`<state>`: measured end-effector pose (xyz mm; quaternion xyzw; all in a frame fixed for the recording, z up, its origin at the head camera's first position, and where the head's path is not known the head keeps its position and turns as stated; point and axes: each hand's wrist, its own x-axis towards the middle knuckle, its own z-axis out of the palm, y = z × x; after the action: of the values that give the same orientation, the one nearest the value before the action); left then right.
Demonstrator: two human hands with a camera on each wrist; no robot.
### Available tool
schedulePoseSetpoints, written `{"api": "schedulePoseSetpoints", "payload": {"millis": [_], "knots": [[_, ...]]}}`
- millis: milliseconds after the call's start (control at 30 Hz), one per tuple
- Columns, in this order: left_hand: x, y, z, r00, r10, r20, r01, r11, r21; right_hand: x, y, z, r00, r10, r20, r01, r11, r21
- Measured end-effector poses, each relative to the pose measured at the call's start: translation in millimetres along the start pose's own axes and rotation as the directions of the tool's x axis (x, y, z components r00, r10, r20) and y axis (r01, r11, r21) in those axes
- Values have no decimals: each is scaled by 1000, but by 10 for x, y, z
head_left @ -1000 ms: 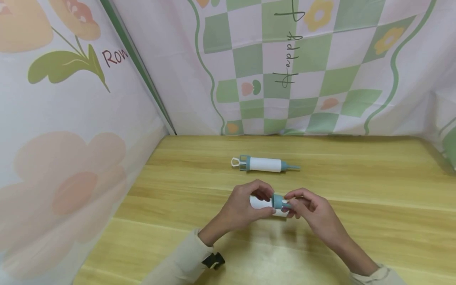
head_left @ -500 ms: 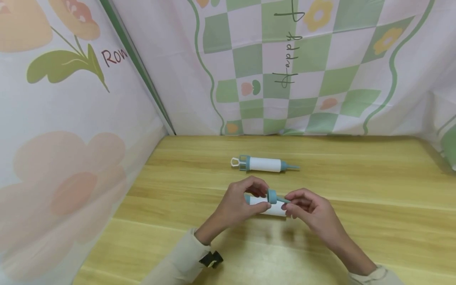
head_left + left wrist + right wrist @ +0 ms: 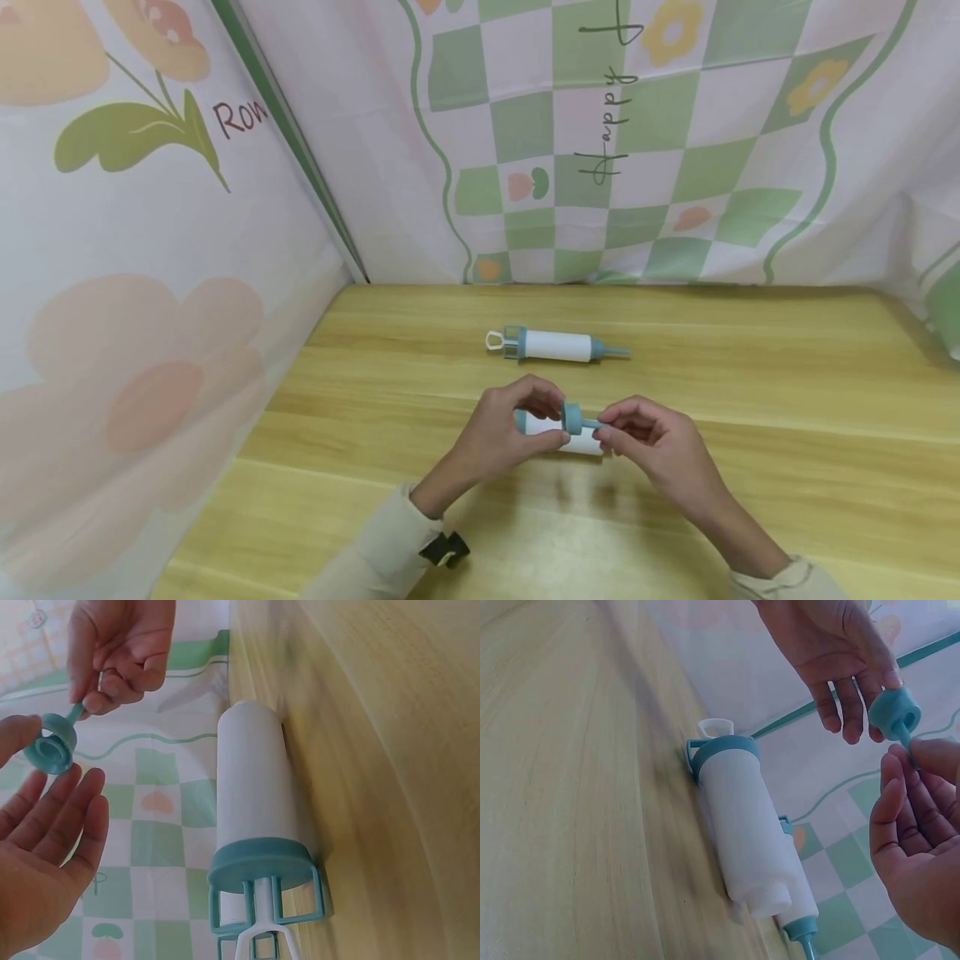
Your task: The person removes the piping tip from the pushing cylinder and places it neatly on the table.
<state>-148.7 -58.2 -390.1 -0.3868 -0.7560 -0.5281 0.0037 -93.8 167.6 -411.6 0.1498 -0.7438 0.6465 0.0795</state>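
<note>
A teal nozzle cap [image 3: 572, 418] with a thin spout is held above the table between both hands. My left hand [image 3: 506, 425] pinches its wide rim between thumb and fingers. The right hand [image 3: 656, 433] pinches the spout with thumb and fingertips. In the left wrist view, the hollow underside of the cap [image 3: 51, 746] shows. Below the hands a large syringe [image 3: 581, 442] lies on its side, partly covered by the left hand in the head view. Its white barrel [image 3: 746, 817] has a bare, narrower end, and a teal collar [image 3: 262, 862] surrounds the white plunger.
Farther back lies a second syringe [image 3: 558, 346], with a teal nozzle fitted and a white ring handle. Both rest on a wood-grain table [image 3: 750, 375]. Patterned cloth [image 3: 517, 133] hangs along the back edge, and more cloth [image 3: 150, 333] stands at the left.
Over the last second the cap has shifted slightly left and up with my left hand, uncovering more of the near barrel. Since half a second ago the spout has become more level.
</note>
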Motion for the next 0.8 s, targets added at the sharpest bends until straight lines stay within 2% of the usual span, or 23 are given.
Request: {"api": "schedulePoseSetpoints", "payload": {"millis": [267, 800], "knots": [[-24, -17, 14, 1000, -15, 0, 15, 1000, -11, 11, -21, 9, 1000, 7, 8, -7, 1000, -7], [-52, -15, 19, 995, -96, -3, 96, 995, 17, 27, -32, 44, 1000, 12, 7, -12, 1000, -11]]}}
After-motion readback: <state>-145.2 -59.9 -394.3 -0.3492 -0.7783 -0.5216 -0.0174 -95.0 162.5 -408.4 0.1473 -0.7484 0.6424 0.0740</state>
